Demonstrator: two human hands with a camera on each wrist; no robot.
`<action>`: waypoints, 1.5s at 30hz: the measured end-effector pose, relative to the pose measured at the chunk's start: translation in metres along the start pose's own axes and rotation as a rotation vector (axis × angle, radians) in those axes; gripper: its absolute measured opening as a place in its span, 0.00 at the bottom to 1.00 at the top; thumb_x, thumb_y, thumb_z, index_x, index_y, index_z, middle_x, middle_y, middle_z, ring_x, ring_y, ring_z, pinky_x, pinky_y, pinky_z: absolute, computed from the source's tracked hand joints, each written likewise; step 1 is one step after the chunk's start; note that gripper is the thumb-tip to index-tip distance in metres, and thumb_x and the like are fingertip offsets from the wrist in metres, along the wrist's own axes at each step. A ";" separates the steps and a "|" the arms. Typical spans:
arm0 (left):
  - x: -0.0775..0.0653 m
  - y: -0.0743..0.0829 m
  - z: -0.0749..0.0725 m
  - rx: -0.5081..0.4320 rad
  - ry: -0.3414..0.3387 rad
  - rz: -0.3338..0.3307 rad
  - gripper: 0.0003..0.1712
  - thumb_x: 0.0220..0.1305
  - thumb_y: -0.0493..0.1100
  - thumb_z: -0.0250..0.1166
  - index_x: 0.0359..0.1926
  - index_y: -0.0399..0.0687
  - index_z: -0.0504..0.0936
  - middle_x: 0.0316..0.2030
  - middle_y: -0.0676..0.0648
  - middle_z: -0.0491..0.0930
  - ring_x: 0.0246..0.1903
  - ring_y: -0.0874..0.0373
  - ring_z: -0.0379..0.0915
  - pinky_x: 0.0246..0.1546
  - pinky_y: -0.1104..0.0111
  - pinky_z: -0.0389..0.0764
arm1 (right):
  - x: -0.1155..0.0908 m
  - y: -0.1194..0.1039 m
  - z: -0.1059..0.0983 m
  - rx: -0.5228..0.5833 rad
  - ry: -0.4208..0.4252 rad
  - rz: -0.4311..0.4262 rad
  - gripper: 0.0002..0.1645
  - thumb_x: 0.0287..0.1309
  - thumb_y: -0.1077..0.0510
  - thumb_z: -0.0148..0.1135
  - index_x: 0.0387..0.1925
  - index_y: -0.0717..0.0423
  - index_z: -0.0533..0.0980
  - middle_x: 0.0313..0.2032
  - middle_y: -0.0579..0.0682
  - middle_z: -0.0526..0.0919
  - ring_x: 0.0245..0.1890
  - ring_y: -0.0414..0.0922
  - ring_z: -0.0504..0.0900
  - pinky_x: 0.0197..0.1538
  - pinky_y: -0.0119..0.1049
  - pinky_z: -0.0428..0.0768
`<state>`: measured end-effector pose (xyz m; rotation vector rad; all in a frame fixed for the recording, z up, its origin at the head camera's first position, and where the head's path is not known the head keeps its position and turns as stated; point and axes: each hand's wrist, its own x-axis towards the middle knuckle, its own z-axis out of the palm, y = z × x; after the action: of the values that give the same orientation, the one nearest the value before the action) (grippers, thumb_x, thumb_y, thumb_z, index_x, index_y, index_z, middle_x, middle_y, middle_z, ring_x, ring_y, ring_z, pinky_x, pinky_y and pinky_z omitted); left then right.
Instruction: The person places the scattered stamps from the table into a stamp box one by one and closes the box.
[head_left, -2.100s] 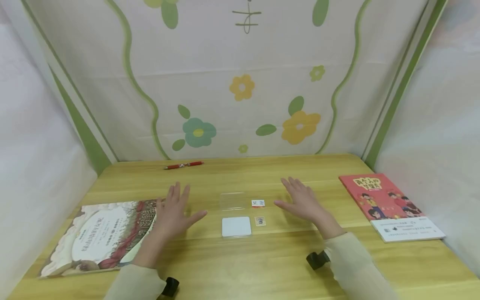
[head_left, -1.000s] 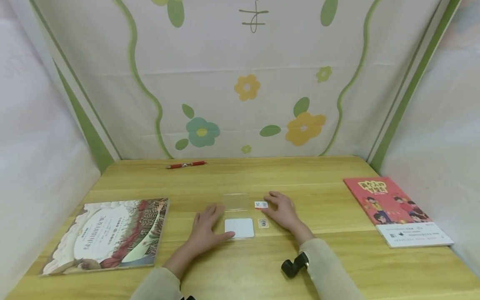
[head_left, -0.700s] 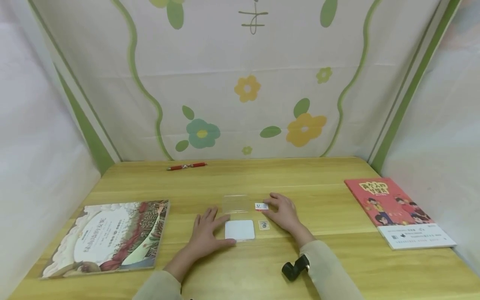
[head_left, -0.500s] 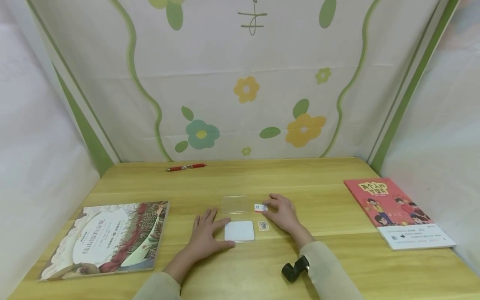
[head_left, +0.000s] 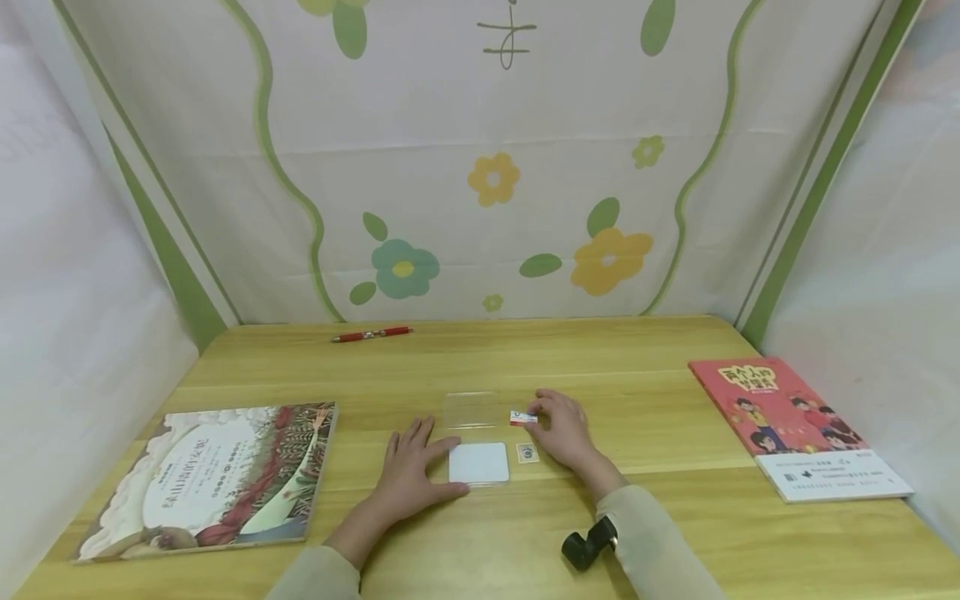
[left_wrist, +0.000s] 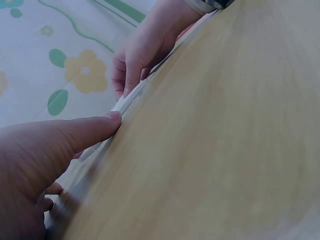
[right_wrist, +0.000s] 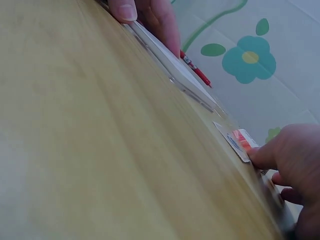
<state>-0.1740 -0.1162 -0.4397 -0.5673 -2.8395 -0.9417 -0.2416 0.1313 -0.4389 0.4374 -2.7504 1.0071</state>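
Observation:
A white rounded rectangular slab [head_left: 478,462] lies in a clear plastic case on the wooden table. My left hand [head_left: 411,471] holds it at its left end, thumb along the near edge and index finger at the far corner. In the left wrist view the left thumb [left_wrist: 102,129] presses against that edge. To the right, my right hand [head_left: 564,429] pinches a small white-and-red card [head_left: 522,418] between thumb and index finger; it tilts up in the right wrist view. A small square card with a round emblem [head_left: 527,452] lies just nearer.
A clear flat plastic piece [head_left: 471,409] lies behind the white slab. A red pen [head_left: 372,334] is at the table's back. One illustrated book [head_left: 210,475] lies at left, a red-and-white book [head_left: 795,425] at right. A printed cloth wall [head_left: 450,108] stands behind the table.
Both hands have come in from the sides, the left to the white slab and the right to the white-and-red card. Just now that card has tilted up in the right fingers.

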 end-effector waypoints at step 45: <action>0.001 0.000 0.001 0.030 0.010 0.018 0.40 0.39 0.68 0.61 0.53 0.53 0.72 0.60 0.35 0.53 0.60 0.39 0.40 0.52 0.42 0.36 | -0.002 -0.006 0.001 0.011 -0.010 -0.088 0.14 0.42 0.59 0.65 0.36 0.53 0.79 0.25 0.42 0.69 0.25 0.40 0.64 0.36 0.39 0.59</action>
<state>-0.1748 -0.1158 -0.4401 -0.5820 -2.8297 -0.8948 -0.2381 0.1267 -0.4368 0.5617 -2.7094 1.0015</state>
